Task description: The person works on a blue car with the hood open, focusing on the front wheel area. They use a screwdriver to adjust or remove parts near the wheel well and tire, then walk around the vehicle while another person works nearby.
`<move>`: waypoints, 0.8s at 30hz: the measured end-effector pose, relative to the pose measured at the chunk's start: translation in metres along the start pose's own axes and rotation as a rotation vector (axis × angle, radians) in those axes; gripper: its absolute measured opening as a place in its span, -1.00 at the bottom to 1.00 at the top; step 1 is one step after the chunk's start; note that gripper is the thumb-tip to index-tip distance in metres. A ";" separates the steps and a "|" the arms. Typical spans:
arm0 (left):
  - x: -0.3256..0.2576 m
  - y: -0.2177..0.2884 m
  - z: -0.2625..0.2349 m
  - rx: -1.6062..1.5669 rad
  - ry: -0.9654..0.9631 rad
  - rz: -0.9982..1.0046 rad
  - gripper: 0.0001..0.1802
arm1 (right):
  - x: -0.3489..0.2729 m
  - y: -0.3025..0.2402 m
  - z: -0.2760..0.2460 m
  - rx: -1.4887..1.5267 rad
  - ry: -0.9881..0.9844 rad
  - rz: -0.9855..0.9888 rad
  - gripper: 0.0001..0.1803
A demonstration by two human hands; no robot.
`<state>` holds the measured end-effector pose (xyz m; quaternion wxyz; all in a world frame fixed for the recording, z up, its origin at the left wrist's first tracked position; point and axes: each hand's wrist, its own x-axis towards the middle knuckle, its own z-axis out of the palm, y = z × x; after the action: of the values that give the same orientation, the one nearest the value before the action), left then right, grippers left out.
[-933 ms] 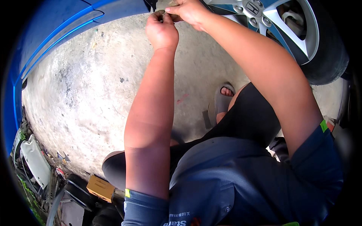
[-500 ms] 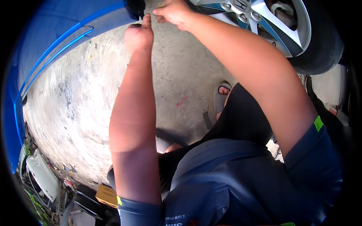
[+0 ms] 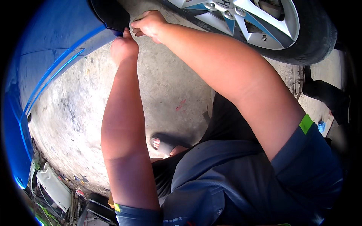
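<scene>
Both hands raised to the dark mudflap at the blue car's lower edge.

Left hand [image 3: 123, 48] fisted at 11 o'clock, thumb up against black mudflap [image 3: 111, 14]; grip on it cannot be confirmed. Right hand [image 3: 150, 23] just beside at 12 o'clock, fingers curled at same flap edge, contents hidden. Blue body panel [image 3: 41, 56] at 9 to 10 o'clock. Alloy wheel [image 3: 249, 19] at 1 o'clock. Sandalled foot [image 3: 163, 145] on concrete floor [image 3: 75, 113], near centre.

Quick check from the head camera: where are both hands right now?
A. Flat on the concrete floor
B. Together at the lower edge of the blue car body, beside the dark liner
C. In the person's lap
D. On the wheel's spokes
B: the left hand and right hand meet at the edge of the blue body panel by the dark liner, left of the wheel.
</scene>
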<state>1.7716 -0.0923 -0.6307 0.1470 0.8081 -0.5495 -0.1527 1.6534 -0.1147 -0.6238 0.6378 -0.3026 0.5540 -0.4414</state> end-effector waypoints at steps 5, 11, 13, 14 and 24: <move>0.000 0.001 -0.002 0.026 -0.038 0.032 -0.30 | 0.001 0.001 0.004 0.077 0.036 -0.049 -0.78; 0.003 -0.006 -0.008 0.120 -0.029 0.123 -0.24 | -0.007 0.002 0.022 0.109 0.104 -0.090 -0.81; 0.004 -0.011 -0.009 0.149 -0.029 0.125 -0.24 | -0.015 0.001 0.026 0.151 0.108 -0.069 -0.82; 0.005 -0.011 -0.007 0.153 -0.029 0.117 -0.25 | -0.015 0.001 0.031 0.141 0.120 -0.067 -0.82; 0.006 -0.012 -0.008 0.138 -0.031 0.112 -0.34 | -0.019 -0.002 0.028 -0.023 0.049 -0.117 -0.81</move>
<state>1.7874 -0.0927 -0.6286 0.0911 0.7818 -0.6054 -0.1185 1.6802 -0.1018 -0.6080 0.5935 -0.3311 0.5557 -0.4788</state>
